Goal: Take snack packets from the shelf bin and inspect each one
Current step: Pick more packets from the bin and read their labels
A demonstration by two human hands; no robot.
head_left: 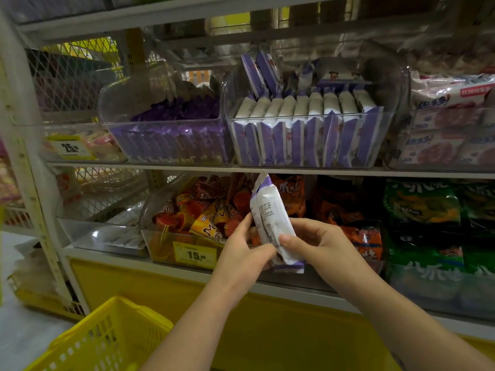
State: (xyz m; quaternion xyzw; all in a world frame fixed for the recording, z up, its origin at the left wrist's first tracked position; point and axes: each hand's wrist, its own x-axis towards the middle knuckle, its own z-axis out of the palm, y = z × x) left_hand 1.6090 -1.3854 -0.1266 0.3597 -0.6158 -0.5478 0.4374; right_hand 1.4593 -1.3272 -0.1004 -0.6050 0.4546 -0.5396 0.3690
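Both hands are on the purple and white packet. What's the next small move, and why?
Probably turn the packet over. The left hand and right hand both grip its lower half, and its small-print side faces the camera, so the other face is likely not yet checked.

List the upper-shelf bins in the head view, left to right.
Bin with the 25 price tag → bin of dark purple packets → bin of white-and-purple packets → bin of pink-and-white packets.
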